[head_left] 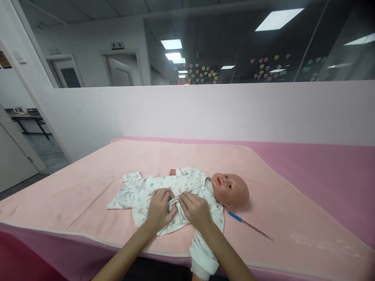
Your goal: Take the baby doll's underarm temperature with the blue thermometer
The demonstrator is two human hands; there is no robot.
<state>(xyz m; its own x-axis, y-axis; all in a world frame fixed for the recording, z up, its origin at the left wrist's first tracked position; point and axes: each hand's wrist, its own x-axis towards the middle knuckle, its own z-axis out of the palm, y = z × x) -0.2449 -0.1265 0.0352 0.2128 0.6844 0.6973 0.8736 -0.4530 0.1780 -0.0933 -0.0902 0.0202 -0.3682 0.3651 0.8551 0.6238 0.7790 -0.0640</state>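
A baby doll [234,191] lies on its back, its head toward the right. It wears a white printed baby outfit [187,181] with a round snap [203,188] near the neck. My left hand [160,207] pinches a fold of the garment's front at the doll's middle. Close beside it, my right hand [195,208] has its fingertips closed on the same fold. What exactly lies between the fingertips is partly hidden. One sleeved doll arm [203,253] reaches past the near edge, partly behind my right forearm.
A thin stick with a blue handle [236,217] lies near the doll's head. Beneath everything is a pink blanket [88,168] on a darker pink surface [331,179]. A white wall [234,113] with a window above stands behind. A doorway opens at the left.
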